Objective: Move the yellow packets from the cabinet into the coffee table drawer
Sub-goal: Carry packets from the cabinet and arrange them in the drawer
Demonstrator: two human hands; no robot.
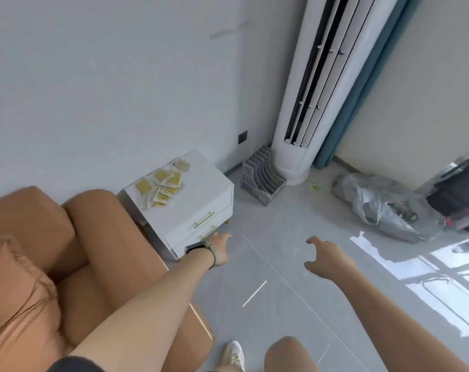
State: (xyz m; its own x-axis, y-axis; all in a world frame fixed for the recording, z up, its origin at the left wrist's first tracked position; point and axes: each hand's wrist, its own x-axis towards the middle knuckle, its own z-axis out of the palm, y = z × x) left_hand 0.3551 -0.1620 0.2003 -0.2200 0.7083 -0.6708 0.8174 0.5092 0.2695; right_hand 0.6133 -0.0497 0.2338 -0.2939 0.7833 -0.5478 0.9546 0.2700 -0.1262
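Observation:
Several yellow packets (162, 187) lie in a loose heap on top of a small white cabinet (201, 194) with two gold-handled drawers, standing against the wall. My left hand (220, 249) hangs below the cabinet's front lower corner with relaxed fingers and holds nothing; a watch sits on its wrist. My right hand (323, 255) is held out over the floor to the right, fingers loosely spread, holding nothing. The coffee table and its drawer are out of view.
An orange sofa (67, 251) fills the left side, its arm beside the cabinet. A grey file rack (261, 181) and a tall white air conditioner (319, 84) stand to the cabinet's right. A plastic bag (378, 202) lies on the grey floor.

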